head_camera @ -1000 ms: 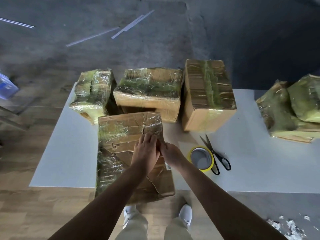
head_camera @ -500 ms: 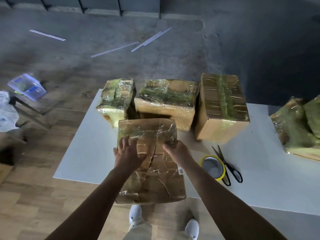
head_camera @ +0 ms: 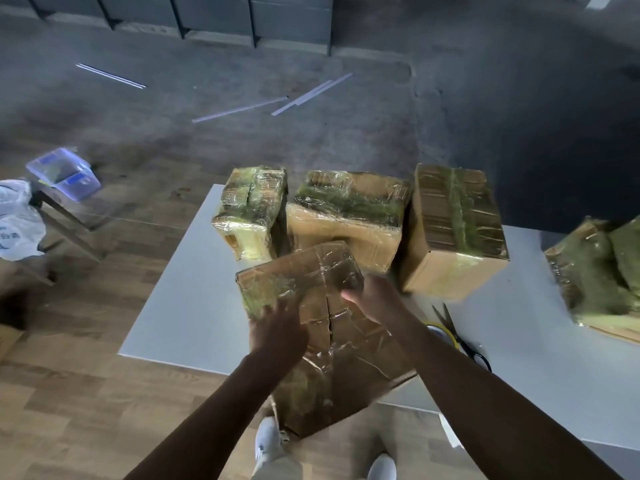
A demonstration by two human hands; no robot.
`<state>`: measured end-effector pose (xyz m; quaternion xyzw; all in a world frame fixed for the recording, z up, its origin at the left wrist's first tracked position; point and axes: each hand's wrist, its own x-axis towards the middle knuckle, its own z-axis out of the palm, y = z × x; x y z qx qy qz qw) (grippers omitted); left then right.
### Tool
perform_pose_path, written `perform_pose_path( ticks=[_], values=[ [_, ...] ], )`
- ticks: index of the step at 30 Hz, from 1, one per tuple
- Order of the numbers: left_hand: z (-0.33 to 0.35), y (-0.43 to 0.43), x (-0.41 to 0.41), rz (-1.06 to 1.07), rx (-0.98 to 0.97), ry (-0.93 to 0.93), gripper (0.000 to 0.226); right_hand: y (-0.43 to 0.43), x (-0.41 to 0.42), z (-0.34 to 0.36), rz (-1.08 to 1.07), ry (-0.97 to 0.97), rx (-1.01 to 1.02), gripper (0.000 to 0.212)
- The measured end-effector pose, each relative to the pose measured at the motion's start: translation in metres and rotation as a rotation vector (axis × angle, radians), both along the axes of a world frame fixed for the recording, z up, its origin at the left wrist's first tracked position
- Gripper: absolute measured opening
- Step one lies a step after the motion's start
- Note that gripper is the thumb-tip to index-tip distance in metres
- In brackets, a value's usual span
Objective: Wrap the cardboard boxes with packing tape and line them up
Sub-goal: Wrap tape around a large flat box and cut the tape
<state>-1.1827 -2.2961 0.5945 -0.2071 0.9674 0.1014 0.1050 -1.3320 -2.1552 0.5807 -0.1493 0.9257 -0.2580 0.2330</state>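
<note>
I see left hand flat on the taped box, fingers released, right hand grasping its edge, scissors just right of that hand

Brown rectangular cardboard boxes banded in glossy greenish tape, on a white flat table, beside a yellow packing tape roll and black-handled scissors.

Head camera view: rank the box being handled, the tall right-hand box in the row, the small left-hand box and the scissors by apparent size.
1. Handled box, though being nearest the camera inflates it.
2. Tall right-hand box.
3. Small left-hand box.
4. Scissors, partly hidden.
</note>
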Motion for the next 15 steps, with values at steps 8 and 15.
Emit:
perform_pose_path(
  ticks=[8,15],
  values=[
    [-0.014,0.013,-0.004,-0.303,0.016,-0.012,0.058,0.024,0.018,0.0,-0.086,-0.219,-0.1,0.044],
    [0.053,-0.032,-0.046,-0.057,0.072,0.517,0.066,0.005,0.038,0.041,0.106,0.155,-0.18,0.033]
  ],
)
